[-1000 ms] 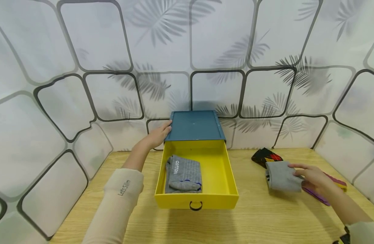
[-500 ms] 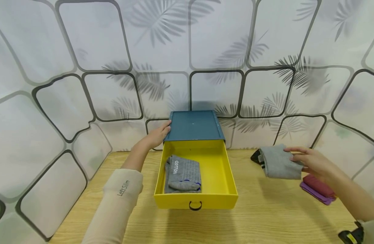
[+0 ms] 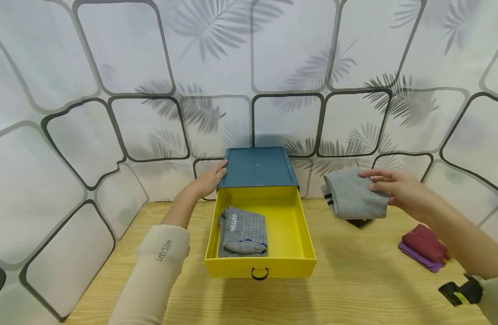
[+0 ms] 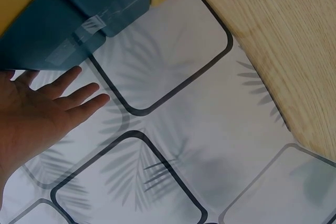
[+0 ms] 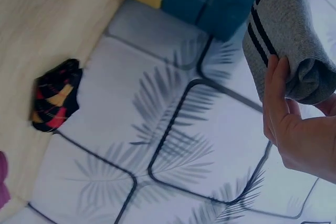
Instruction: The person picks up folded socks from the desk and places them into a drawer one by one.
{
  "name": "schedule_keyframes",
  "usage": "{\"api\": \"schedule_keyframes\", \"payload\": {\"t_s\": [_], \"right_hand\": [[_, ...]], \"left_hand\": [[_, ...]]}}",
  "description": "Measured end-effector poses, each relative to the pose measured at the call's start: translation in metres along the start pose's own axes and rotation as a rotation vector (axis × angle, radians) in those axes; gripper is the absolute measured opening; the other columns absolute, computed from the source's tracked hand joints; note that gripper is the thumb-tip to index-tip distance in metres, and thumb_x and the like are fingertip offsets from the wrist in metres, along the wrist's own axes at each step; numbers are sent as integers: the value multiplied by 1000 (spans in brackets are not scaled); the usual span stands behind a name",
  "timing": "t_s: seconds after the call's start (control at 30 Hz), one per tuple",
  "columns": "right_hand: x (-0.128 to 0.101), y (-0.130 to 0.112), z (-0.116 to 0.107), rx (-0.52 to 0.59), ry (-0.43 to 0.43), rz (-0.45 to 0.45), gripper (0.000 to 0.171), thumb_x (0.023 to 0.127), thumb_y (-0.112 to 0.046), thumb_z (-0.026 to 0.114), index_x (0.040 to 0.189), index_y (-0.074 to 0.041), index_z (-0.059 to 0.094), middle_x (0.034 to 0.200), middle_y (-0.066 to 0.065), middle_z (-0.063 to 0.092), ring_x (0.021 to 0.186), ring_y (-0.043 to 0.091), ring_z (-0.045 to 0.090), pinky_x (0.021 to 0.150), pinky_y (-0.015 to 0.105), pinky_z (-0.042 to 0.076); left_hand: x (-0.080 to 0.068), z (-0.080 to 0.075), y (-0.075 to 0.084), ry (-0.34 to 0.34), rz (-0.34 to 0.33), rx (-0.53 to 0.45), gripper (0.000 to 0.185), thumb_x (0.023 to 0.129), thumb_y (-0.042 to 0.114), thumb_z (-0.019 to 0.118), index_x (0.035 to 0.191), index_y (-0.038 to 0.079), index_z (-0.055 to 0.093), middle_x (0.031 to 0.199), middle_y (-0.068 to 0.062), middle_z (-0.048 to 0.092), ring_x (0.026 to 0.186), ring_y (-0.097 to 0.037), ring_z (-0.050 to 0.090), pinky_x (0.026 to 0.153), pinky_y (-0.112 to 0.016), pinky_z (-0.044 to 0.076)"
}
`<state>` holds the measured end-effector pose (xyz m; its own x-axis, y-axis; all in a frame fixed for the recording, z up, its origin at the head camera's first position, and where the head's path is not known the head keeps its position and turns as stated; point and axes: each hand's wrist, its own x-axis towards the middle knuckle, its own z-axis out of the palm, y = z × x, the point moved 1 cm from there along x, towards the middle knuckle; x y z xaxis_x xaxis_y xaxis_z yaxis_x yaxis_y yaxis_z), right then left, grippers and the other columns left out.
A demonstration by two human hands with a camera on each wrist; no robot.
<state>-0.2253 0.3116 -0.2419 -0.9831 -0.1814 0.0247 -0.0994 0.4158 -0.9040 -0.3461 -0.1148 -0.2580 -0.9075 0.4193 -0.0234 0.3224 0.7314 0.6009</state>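
Landmark: yellow drawer (image 3: 291, 225), pulled out on worktop (image 3: 354, 280).

1. In drawer, L side: folded grey sock w/ "COTTON" print (image 3: 242, 235). R side bare.
2. R of drawer, on worktop: maroon/purple pair (image 3: 423, 246); black patterned pair (image 5: 52, 96) nearer the wall.
3. Above and R of drawer: right hand (image 3: 399, 192), grip pinching folded grey striped sock (image 3: 354, 195), airborne.
4. Behind drawer: blue case (image 3: 259, 168). Left hand (image 3: 208, 180) on its L edge, fingers spread flat, bracing.

Step est.: transfer of sock. Next move calls for lowering it into bare R side.
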Motion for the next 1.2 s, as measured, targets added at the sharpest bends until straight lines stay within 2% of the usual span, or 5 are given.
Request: {"api": "schedule_keyframes", "payload": {"t_s": [0.37,0.5,0.63,0.9,1.2], "right_hand": [[2,-45,40,145,-73,-59,27,95,-15,53,120,-22,59,129,1,38,87,14,44,48,24,31],[4,-58,58,204,-117,-71,27,93,-13,55,119,-20,60,137,5,33,98,15,45,45,25,23],[8,-68,77,221,-165,-68,29,93,-11,56,122,-15,57,140,10,28,96,16,45,52,21,35],[19,-73,116,140,-220,-80,36,92,-9,55,126,0,50,134,20,38,105,26,48,81,36,46],[30,-70,147,-205,-205,-176,25,89,-3,57,113,-9,63,123,15,51,112,31,47,80,38,47]], "left_hand": [[0,0,1,3,9,1,51,103,31,17,150,15,7,151,-14,11,135,-36,12,106,-53,15],[0,0,1,-1,10,-1,51,103,32,17,150,14,6,151,-14,11,135,-36,12,106,-53,15],[0,0,0,-3,7,-7,51,103,32,17,150,15,6,151,-14,11,135,-36,12,106,-53,15],[-1,-1,2,-4,6,-7,51,103,32,17,150,15,7,151,-13,10,135,-35,11,106,-53,14],[-1,-1,1,-6,5,-16,51,103,32,17,150,16,6,151,-13,10,135,-35,11,106,-53,15]]}}
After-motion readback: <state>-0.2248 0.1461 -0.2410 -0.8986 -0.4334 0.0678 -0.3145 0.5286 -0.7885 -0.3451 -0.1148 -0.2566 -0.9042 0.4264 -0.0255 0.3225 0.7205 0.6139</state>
